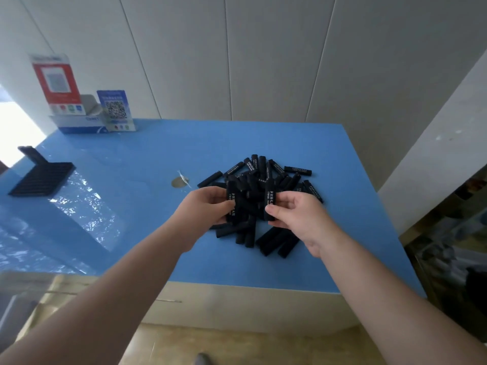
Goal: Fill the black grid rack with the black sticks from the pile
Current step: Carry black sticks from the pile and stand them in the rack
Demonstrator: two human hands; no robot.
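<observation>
A pile of black sticks [259,180] with white printed lettering lies on the blue table [147,154], right of centre. My left hand [204,206] grips one upright black stick [232,206] at the pile's near left side. My right hand [295,214] pinches another upright black stick [271,200] between thumb and fingers. The black grid rack [43,177] lies flat at the far left of the table, with a dark flap standing up at its back edge. Its slots look empty from here.
Two QR-code signs [56,83] and a small white box [79,123] stand at the table's back left corner. A round metal disc [180,182] sits in the tabletop left of the pile. White wall panels rise behind; cluttered shelves lie to the right.
</observation>
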